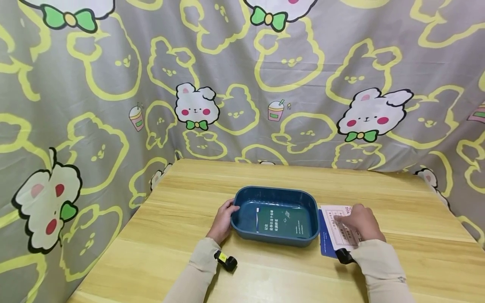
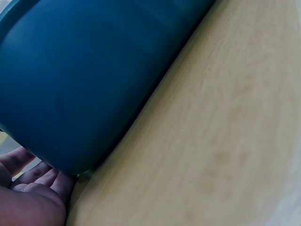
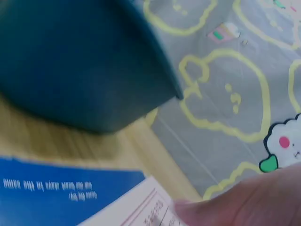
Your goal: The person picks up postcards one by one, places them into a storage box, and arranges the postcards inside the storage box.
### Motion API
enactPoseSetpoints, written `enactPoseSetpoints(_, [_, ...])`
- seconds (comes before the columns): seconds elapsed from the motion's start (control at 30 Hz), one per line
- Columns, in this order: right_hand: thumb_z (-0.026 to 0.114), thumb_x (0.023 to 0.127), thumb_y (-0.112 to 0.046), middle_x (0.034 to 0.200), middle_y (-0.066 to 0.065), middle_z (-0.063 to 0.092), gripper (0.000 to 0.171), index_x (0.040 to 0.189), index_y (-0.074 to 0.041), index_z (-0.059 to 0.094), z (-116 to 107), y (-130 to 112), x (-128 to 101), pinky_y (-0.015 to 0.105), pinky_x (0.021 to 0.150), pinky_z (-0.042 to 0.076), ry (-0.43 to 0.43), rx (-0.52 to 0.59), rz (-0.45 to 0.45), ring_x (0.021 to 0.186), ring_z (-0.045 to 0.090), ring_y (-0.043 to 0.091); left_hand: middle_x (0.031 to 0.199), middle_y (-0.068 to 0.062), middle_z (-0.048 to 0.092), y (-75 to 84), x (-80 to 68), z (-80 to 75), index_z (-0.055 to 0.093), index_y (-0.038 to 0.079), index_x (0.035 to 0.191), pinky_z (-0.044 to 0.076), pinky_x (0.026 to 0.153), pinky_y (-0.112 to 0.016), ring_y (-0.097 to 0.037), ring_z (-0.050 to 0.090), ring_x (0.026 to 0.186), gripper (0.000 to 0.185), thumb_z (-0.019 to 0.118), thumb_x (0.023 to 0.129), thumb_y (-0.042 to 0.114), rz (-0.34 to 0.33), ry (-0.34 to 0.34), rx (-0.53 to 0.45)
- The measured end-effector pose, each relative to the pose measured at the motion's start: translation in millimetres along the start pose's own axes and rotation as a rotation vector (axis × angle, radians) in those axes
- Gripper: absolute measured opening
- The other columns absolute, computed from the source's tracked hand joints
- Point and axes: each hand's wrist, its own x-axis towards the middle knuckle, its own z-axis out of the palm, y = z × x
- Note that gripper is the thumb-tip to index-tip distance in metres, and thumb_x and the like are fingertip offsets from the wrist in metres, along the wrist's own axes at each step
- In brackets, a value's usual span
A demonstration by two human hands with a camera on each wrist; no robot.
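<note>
A dark blue plastic basin (image 1: 276, 240) with rounded corners stands on the table. My left hand (image 1: 222, 221) holds its left end, the thumb over the rim and the other fingers against the outer wall (image 2: 94, 84). Inside the basin lies a green card (image 1: 284, 225) with white lettering. To the right of the basin, my right hand (image 1: 363, 223) pinches a white card (image 1: 333, 229) printed in red, thumb on top. Beneath it a blue card (image 1: 326, 244) with white text shows partly; the white card covers the rest. The right fingers' undersides are hidden.
The light wood table (image 1: 182, 198) runs back to a grey curtain (image 1: 235, 67) with cartoon patterns, which also hangs along the left and right sides. Black straps (image 1: 227, 261) with small devices sit on both wrists.
</note>
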Motion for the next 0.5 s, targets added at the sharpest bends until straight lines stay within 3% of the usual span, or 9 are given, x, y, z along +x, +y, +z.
enactPoseSetpoints(0.07, [0.078,0.080,-0.034,0.078,0.022,0.045,0.055,0.090,0.015,0.056,2,5,1,0.038,0.060,0.041,-0.052,-0.011,0.056,0.074,0.047,0.034,0.142,-0.022,0.043,-0.8,0.4,-0.2,0.046,-0.006,0.137,0.039,0.102,-0.043,-0.032,0.044,0.125,0.046,0.049,0.094,0.009,0.001,0.000,0.003])
enactPoseSetpoints(0.17, [0.084,0.072,-0.038,0.085,0.025,0.043,0.065,0.096,0.015,0.057,3,8,2,0.041,0.066,0.038,-0.083,-0.025,0.094,0.082,0.042,0.039,0.141,-0.021,0.044,-0.5,0.9,-0.4,0.047,-0.006,0.137,0.039,0.102,-0.043,-0.032,0.044,0.125,0.046,0.050,0.094,0.009,-0.002,0.002,-0.001])
enactPoseSetpoints(0.27, [0.085,0.071,-0.033,0.083,0.023,0.049,0.061,0.095,0.015,0.056,3,12,2,0.039,0.065,0.043,-0.094,0.007,0.092,0.078,0.050,0.037,0.142,-0.021,0.044,0.2,1.2,-0.3,0.047,-0.006,0.137,0.038,0.103,-0.044,-0.032,0.043,0.126,0.045,0.049,0.094,0.009,0.002,-0.005,-0.003])
enactPoseSetpoints(0.37, [0.083,0.074,-0.024,0.079,0.020,0.055,0.053,0.097,0.015,0.056,1,17,0,0.035,0.058,0.048,-0.078,0.102,0.060,0.067,0.057,0.028,0.142,-0.021,0.043,0.8,1.5,-0.2,0.046,-0.006,0.137,0.036,0.104,-0.045,-0.032,0.042,0.128,0.046,0.049,0.094,0.009,0.000,-0.007,-0.006])
enactPoseSetpoints(0.5, [0.067,0.082,-0.007,0.089,0.027,0.053,0.055,0.117,0.021,0.036,-6,23,-2,0.037,0.054,0.052,-0.068,0.270,0.017,0.063,0.059,0.025,0.142,-0.022,0.043,0.8,2.0,0.2,0.045,-0.006,0.138,0.035,0.105,-0.046,-0.032,0.041,0.128,0.047,0.049,0.094,0.009,-0.008,-0.007,0.002])
